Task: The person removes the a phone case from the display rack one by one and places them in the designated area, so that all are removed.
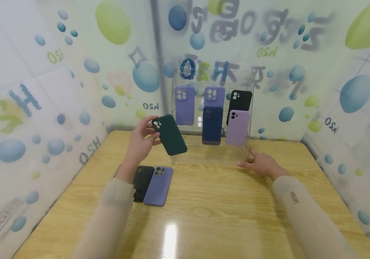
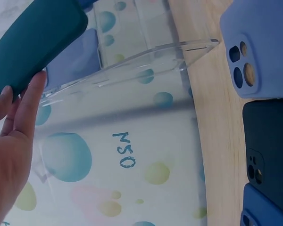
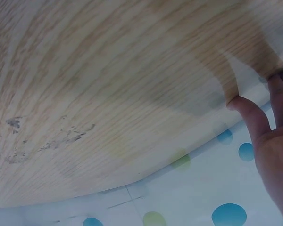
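Dark green silicone makes up the phone case point(image 1: 169, 134) that the left hand point(image 1: 142, 141) grips by its camera end, a little left of centre in the head view; thumb and fingers pinch the upper left corner, which leaves the rest of the case free in the air just in front of the clear acrylic stand point(image 1: 212, 115). Its long axis runs on a diagonal, camera cutouts toward the upper left and the plain bottom end toward the lower right, pointing down at the foot of the stand. The right hand point(image 1: 260, 164) rests on the wooden table point(image 1: 224, 201) with relaxed, straight fingers touching the stand's lower right corner, apparently to steady it. On the stand lean five cases: two lilac in the back row, a black one at right, a navy one and a pink-lilac one in front. Below the left wrist, flat on the table, lie a black case point(image 1: 142, 182) and a purple case point(image 1: 159, 185) side by side, camera ends away from the person. From the left wrist camera, the green case point(image 2: 35, 42) fills the upper left corner, fingertips point(image 2: 30, 103) pressed on its back, with the stand's transparent edge point(image 2: 146, 59) just beyond; the purple case point(image 2: 262, 47) and black case point(image 2: 269, 150) sit along the right edge. From the right wrist camera, only the table's grain and two straight fingers point(image 3: 254, 117) against the clear plastic at the right show; the hand holds nothing.
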A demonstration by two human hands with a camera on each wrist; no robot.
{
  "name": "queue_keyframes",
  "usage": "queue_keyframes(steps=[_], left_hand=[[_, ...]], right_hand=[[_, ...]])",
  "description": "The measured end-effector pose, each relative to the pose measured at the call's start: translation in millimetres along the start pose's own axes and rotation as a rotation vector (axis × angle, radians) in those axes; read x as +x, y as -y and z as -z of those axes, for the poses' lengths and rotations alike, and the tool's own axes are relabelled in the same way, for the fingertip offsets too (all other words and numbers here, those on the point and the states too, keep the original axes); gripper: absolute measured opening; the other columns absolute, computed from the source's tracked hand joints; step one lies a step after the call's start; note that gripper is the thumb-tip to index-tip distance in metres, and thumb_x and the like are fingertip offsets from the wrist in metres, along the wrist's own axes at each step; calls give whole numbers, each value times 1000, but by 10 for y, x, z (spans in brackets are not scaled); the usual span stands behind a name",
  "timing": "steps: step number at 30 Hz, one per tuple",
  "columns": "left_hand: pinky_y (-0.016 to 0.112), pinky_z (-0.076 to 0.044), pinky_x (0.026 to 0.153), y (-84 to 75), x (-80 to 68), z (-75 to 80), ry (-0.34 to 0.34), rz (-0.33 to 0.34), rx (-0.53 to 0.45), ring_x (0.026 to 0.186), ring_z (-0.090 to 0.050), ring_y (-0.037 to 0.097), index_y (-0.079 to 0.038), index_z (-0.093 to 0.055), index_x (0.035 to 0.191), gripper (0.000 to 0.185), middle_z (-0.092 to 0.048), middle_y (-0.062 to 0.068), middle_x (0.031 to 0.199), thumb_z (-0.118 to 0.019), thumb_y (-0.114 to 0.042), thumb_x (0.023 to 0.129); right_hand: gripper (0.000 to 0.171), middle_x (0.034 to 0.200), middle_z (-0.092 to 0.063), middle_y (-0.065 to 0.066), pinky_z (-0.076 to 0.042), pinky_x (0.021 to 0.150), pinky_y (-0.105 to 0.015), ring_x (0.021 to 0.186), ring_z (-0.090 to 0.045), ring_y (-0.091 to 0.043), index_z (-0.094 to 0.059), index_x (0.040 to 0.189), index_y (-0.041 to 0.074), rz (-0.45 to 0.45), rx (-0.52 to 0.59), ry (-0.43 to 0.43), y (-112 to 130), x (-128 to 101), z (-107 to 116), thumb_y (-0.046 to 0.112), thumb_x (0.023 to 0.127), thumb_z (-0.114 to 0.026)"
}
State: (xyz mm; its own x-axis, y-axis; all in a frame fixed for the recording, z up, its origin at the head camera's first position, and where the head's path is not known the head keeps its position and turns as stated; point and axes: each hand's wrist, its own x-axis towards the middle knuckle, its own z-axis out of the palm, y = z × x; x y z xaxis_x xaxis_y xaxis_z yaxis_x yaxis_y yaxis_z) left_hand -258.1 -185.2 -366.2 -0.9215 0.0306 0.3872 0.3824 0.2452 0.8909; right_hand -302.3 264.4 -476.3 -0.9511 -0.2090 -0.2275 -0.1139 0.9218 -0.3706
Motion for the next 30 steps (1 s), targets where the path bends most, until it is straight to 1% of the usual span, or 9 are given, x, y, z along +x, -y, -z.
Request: queue_keyframes(steps=[4, 8, 11, 14, 19, 22, 24, 30], left_hand=[[37, -61, 74, 25, -93, -10, 32, 9, 82, 101, -61, 26, -36, -53, 135, 59, -53, 11, 112, -61, 4, 93], [36, -61, 74, 49, -189, -21, 70, 17, 122, 104, -60, 27, -34, -52, 138, 59, -51, 12, 114, -61, 3, 93], [38, -61, 73, 81, -253, -27, 82, 18, 122, 103, -60, 30, -31, -52, 138, 58, -52, 12, 113, -61, 4, 93], [40, -61, 72, 118, -315, -36, 87, 25, 100, 102, -59, 32, -30, -54, 137, 59, -54, 13, 112, -61, 7, 92], [41, -61, 72, 186, -419, -64, 95, 58, 71, 101, -60, 34, -29, -54, 138, 59, -54, 14, 111, -62, 7, 91], [37, -61, 71, 221, -474, -87, 101, 73, 95, 100, -62, 33, -30, -54, 139, 58, -55, 13, 109, -62, 4, 92], [35, -61, 69, 242, -508, -103, 115, 81, 124, 100, -63, 30, -34, -53, 138, 58, -56, 12, 109, -63, 1, 93], [36, -61, 65, 288, -594, -152, 160, 115, 142, 95, -65, 30, -42, -52, 136, 62, -57, 13, 109, -62, 1, 93]], right_hand=[[114, 139, -57, -12, -33, 105, -68, 133, -42, -50, -8, 159, 13, 1, 10, 0, -26, 2, -8, 83, 80, -49], [113, 139, -58, -11, -35, 104, -68, 132, -44, -50, -10, 159, 12, 8, -3, 0, -31, -2, -8, 84, 79, -48], [112, 138, -59, -10, -35, 103, -67, 131, -45, -49, -10, 159, 12, 13, -16, 1, -29, -2, -1, 84, 80, -47], [112, 138, -59, -8, -35, 104, -67, 132, -44, -49, -9, 159, 13, 8, -13, 1, -24, -3, 7, 83, 80, -47], [113, 138, -59, -8, -35, 104, -67, 132, -44, -49, -9, 159, 13, 9, -17, 2, -17, -8, 16, 84, 79, -46], [112, 138, -59, -8, -36, 104, -67, 132, -45, -49, -8, 159, 13, 11, -21, 3, -9, -17, 24, 84, 80, -46], [112, 138, -59, -8, -36, 103, -66, 131, -46, -49, -7, 159, 14, 12, -23, 4, 0, -26, 33, 83, 81, -46], [110, 138, -59, -8, -36, 103, -67, 131, -45, -49, -7, 159, 15, 11, -30, 7, 15, -38, 44, 82, 81, -46]])
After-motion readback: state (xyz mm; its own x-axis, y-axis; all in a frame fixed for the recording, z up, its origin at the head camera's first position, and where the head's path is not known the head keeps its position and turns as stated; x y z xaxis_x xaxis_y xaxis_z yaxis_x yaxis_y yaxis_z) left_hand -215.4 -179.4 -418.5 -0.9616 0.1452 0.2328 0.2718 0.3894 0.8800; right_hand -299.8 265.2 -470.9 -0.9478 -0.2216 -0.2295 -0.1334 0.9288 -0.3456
